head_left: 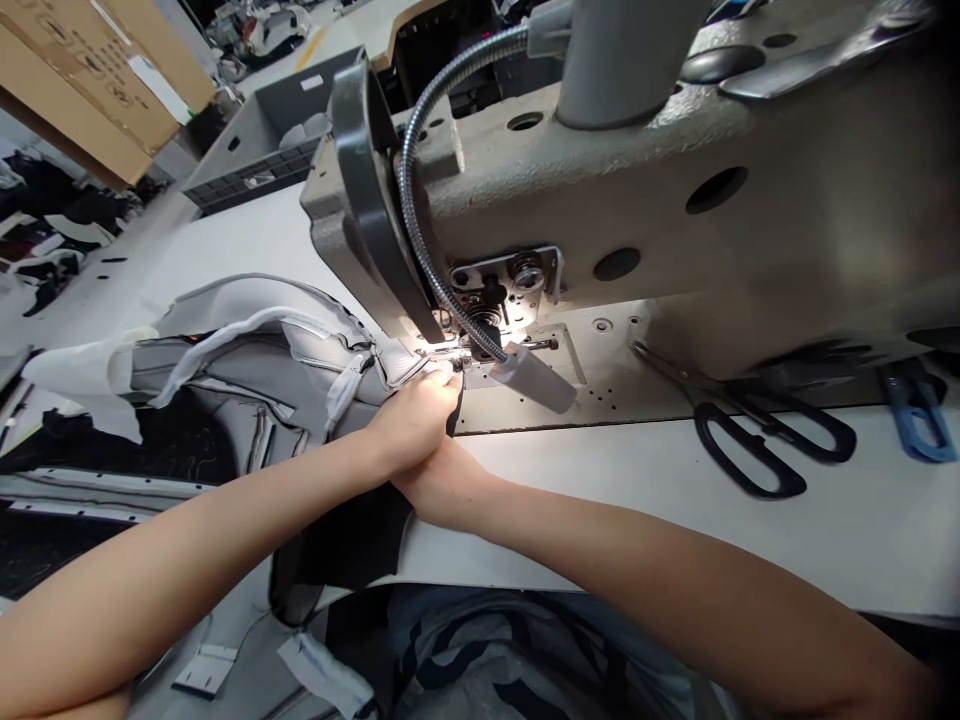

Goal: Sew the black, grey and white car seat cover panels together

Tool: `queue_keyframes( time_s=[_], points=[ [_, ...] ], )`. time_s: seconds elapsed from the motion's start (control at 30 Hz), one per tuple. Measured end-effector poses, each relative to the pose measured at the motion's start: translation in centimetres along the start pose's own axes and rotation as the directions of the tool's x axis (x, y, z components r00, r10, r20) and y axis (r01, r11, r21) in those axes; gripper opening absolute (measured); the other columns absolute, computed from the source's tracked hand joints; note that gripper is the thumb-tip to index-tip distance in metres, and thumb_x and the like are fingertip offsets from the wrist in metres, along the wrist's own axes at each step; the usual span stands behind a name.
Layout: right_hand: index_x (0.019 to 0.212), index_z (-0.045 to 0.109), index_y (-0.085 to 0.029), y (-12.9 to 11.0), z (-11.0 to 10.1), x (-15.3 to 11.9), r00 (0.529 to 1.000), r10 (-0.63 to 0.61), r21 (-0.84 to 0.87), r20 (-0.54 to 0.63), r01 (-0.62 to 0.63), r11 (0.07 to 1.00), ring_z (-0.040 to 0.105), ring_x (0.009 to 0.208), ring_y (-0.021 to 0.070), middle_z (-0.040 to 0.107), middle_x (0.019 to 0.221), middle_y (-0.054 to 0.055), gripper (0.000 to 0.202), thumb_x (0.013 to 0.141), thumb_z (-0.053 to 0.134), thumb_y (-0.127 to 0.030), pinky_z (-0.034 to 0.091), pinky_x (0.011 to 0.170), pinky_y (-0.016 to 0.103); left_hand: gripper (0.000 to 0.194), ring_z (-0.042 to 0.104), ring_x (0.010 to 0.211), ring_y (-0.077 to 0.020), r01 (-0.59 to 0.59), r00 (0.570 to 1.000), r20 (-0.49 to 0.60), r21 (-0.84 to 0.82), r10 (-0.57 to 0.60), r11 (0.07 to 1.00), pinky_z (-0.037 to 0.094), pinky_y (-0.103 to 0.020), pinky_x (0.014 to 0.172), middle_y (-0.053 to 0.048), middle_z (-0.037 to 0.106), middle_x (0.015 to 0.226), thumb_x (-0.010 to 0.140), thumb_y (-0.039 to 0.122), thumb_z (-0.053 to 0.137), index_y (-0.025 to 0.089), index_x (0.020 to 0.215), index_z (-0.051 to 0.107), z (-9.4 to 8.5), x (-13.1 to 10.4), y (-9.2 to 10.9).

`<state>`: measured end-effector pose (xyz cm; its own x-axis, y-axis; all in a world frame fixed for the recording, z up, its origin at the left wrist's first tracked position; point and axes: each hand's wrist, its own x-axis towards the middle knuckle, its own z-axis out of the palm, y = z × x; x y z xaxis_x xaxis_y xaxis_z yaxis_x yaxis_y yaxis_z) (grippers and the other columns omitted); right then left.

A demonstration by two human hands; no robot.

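Observation:
A grey and black sewn fabric piece (247, 350) is bunched over the left of the table, one edge under the needle area of a sewing machine (480, 200). My left hand (416, 420) presses that edge close to the presser foot, its fingers closed on the fabric. Just below and partly behind it, my right hand (442, 485) is against the fabric too; its fingers are hidden under my left hand and the cloth. A small lamp (534, 378) on a bendable metal tube lights the stitching spot.
Black-handled scissors (750, 430) lie right of the needle, with a blue-handled tool (919, 415) beyond. A grey crate (255, 150) stands behind the machine head, and a cardboard box (97, 80) is at the upper left. White table edge (525, 575) runs near my lap.

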<state>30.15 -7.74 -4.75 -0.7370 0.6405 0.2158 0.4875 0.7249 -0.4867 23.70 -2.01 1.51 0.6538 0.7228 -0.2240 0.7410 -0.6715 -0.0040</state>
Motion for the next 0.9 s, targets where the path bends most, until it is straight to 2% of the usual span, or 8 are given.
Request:
queue_keyframes(
  time_s=[0.1,0.43,0.53,0.63,0.67,0.73,0.8,0.9],
  points=[
    [0.129,0.051,-0.008,0.4,-0.3,-0.2,0.998,-0.053,-0.015,0.022,0.053,0.998,0.05,0.123,0.0262,0.058,0.128,0.013,0.042,0.087,0.044,-0.01,0.036,0.111,0.039,0.031,0.058,0.091,-0.018,-0.04,0.995,-0.098,-0.052,0.034,0.998,0.051,-0.03,0.082,-0.008,0.061,0.094,0.084,0.004,0.035,0.014,0.097,0.062,0.8,0.3,-0.4],
    [0.126,0.055,-0.009,0.5,-0.3,-0.5,0.996,-0.089,-0.064,0.021,0.09,0.994,0.056,0.114,0.0272,0.063,0.12,0.016,0.043,0.084,0.05,-0.014,0.04,0.102,0.042,0.032,0.056,0.099,-0.0211,-0.018,0.995,-0.099,0.087,0.027,0.996,0.049,-0.033,0.088,-0.012,0.06,0.102,0.087,0.004,0.035,0.013,0.097,0.064,1.8,1.0,-0.6],
    [0.12,0.06,-0.01,0.5,-0.6,-0.7,0.995,-0.096,-0.058,0.019,0.097,0.994,0.059,0.107,0.0271,0.068,0.108,0.015,0.041,0.08,0.054,-0.015,0.039,0.101,0.042,0.03,0.054,0.107,-0.0232,-0.111,0.98,-0.144,0.191,0.14,0.975,0.047,-0.034,0.091,-0.013,0.059,0.111,0.089,0.007,0.039,0.014,0.104,0.064,1.5,-0.9,-1.3],
    [0.122,0.06,-0.012,0.4,-1.0,-1.0,0.99,-0.136,-0.074,-0.029,0.134,0.988,0.052,0.116,0.0294,0.065,0.116,0.013,0.045,0.078,0.055,-0.015,0.031,0.106,0.046,0.039,0.048,0.119,-0.0245,-0.175,0.929,-0.256,0.333,0.267,0.927,0.041,-0.039,0.099,-0.013,0.055,0.124,0.091,0.011,0.041,0.022,0.126,0.054,1.4,-5.5,-3.3],
    [0.126,0.058,-0.012,0.4,-1.1,-1.1,0.989,-0.144,-0.08,-0.044,0.14,0.987,0.049,0.12,0.0304,0.061,0.123,0.013,0.049,0.077,0.056,-0.015,0.03,0.107,0.047,0.043,0.048,0.119,-0.0254,-0.118,0.923,-0.301,0.371,0.239,0.921,0.04,-0.041,0.099,-0.013,0.054,0.125,0.09,0.012,0.042,0.024,0.13,0.05,1.5,-7.3,-4.2],
    [0.132,0.053,-0.012,0.5,-1.4,-1.2,0.988,-0.145,-0.075,-0.049,0.141,0.987,0.043,0.126,0.0312,0.053,0.134,0.014,0.057,0.075,0.059,-0.017,0.03,0.107,0.046,0.045,0.05,0.113,-0.0295,0.116,0.934,-0.357,0.381,0.03,0.917,0.042,-0.045,0.093,-0.017,0.054,0.121,0.086,0.012,0.045,0.02,0.13,0.049,1.9,-10.6,-6.2],
    [0.134,0.051,-0.013,0.5,-1.5,-1.3,0.99,-0.14,-0.054,-0.033,0.138,0.989,0.043,0.127,0.0298,0.05,0.137,0.015,0.06,0.074,0.059,-0.016,0.031,0.106,0.044,0.042,0.053,0.105,-0.033,0.297,0.93,-0.315,0.347,-0.188,0.889,0.046,-0.045,0.085,-0.021,0.056,0.113,0.081,0.015,0.05,0.011,0.123,0.051,2.3,-12.5,-8.1],
    [0.134,0.051,-0.015,0.4,-1.3,-1.3,0.992,-0.123,-0.039,-0.017,0.122,0.992,0.041,0.129,0.0294,0.049,0.139,0.013,0.06,0.075,0.057,-0.014,0.029,0.108,0.045,0.035,0.053,0.101,-0.0329,0.32,0.941,-0.215,0.313,-0.262,0.894,0.046,-0.044,0.086,-0.02,0.058,0.106,0.076,0.014,0.051,0.008,0.111,0.054,2.4,-12.3,-10.2]
  ],
)
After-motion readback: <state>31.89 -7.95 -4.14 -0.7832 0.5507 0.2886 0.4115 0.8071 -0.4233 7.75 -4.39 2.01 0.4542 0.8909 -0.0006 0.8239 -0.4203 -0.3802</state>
